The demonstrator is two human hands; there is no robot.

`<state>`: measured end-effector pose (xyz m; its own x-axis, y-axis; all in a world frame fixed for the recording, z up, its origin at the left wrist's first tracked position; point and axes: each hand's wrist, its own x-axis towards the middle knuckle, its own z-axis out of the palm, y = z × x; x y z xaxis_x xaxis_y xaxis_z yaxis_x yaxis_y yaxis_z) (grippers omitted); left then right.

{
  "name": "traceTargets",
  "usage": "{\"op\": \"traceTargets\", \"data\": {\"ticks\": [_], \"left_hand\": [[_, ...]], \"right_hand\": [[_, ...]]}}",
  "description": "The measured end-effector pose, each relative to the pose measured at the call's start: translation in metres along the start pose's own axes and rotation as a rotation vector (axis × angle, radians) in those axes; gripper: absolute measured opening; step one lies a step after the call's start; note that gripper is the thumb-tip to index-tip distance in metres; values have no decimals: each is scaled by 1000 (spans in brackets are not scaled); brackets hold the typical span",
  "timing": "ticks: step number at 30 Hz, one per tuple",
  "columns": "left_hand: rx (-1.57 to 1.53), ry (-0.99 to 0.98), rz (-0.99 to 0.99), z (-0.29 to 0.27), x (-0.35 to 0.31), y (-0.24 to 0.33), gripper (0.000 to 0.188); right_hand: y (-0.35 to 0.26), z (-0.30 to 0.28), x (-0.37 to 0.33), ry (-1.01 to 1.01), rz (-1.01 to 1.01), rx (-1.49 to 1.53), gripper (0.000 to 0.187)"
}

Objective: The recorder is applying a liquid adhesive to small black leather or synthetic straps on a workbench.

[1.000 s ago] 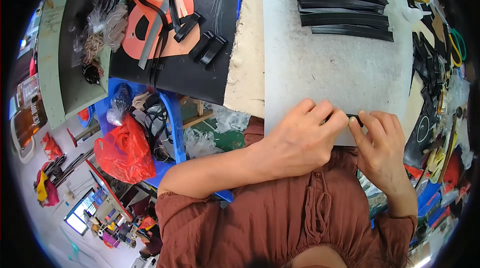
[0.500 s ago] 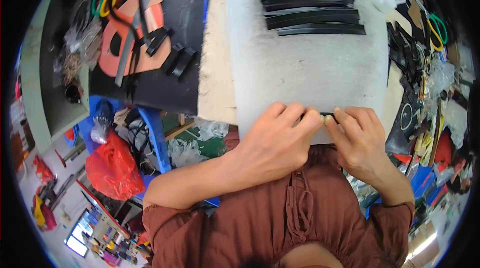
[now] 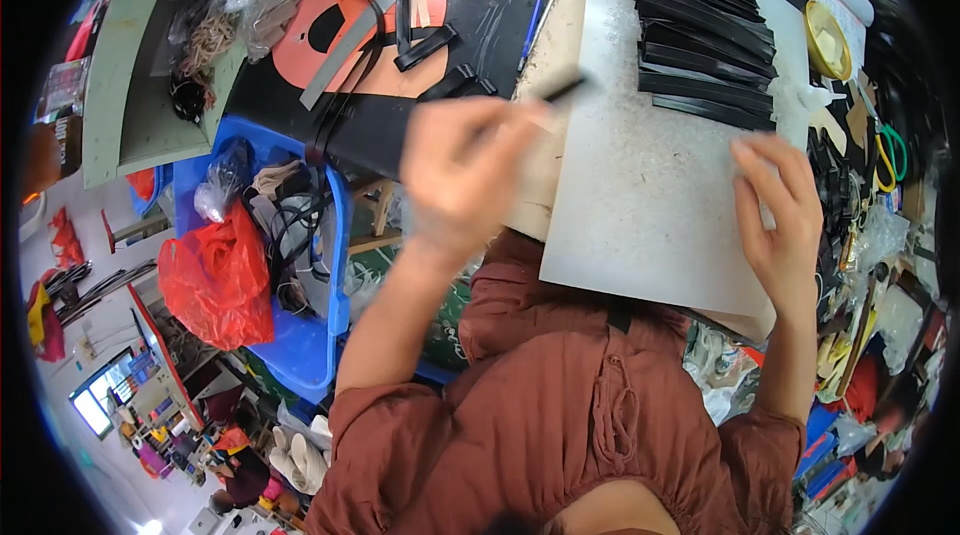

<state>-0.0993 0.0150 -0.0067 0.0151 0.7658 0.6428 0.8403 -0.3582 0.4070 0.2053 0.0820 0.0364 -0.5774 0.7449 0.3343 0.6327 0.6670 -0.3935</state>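
Observation:
My left hand (image 3: 465, 165) is smeared by motion over the left side of the work surface. Its fingers are closed on a short black strip (image 3: 566, 89), whose end pokes out past the fingertips. Close by lie folded black strip pieces (image 3: 428, 47), partly hidden by the hand. My right hand (image 3: 782, 200) rests at the right side of the whitish board (image 3: 650, 205), fingers stretched out and holding nothing. Just beyond it, a row of black strips (image 3: 705, 45) lies stacked on the board.
Left of the board are a metal ruler (image 3: 345, 60), orange cut-out sheets (image 3: 300, 35) and a blue pen (image 3: 533, 30). A yellow bowl (image 3: 828, 45) and green-and-yellow scissors (image 3: 888, 157) sit at right. A blue crate (image 3: 338, 305) with a red plastic bag (image 3: 220, 280) stands lower left.
My hands were together at the board's near edge. Now the left has swung left and away with a black strip, and the right has moved right and opened. The view has turned.

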Motion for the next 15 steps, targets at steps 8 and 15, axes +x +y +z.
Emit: {"op": "traceTargets", "data": {"ticks": [8, 15], "left_hand": [[176, -123, -220, 15, -7, -83, 30], [640, -107, -35, 21, 14, -72, 27]], "right_hand": [[24, 28, 31, 14, -42, -80, 34], [6, 14, -1, 31, -99, -91, 29]]}}
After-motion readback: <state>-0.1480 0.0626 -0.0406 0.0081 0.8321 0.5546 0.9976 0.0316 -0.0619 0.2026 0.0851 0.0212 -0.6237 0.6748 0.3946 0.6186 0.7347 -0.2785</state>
